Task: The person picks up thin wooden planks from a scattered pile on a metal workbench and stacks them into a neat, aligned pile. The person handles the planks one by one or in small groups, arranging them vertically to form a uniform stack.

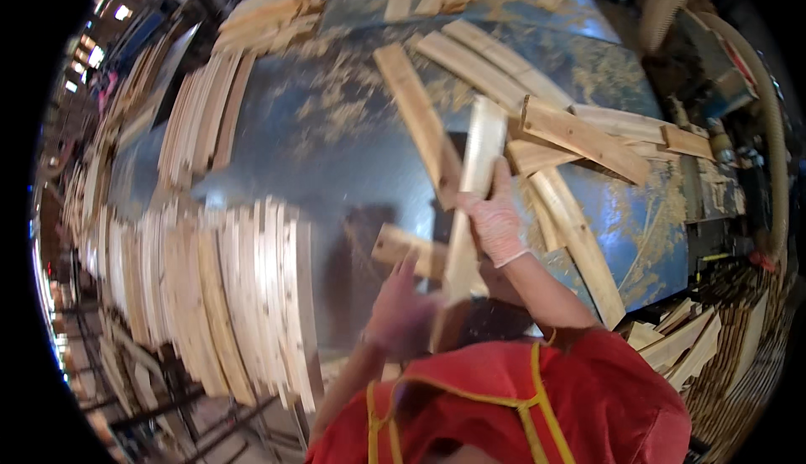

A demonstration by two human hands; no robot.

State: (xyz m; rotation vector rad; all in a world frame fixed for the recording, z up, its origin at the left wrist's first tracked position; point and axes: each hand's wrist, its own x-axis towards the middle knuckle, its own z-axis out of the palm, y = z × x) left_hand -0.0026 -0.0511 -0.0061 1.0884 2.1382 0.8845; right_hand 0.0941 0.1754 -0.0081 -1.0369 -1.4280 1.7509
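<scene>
My right hand, in a pale thin glove, is closed around a wooden board that is lifted and slants toward my body. To its left, my left hand is smeared by motion, so its fingers are hard to read. Just beyond that hand lies a short board with a dark spot near its end, partly covered by the held one. A longer board lies on the metal table beyond, its near end close to my right hand.
At the left, many narrow boards stand in a tight row. Another stack sits behind it. Loose boards cross each other on the right of the metal table, among wood shavings. A ribbed hose runs along the far right.
</scene>
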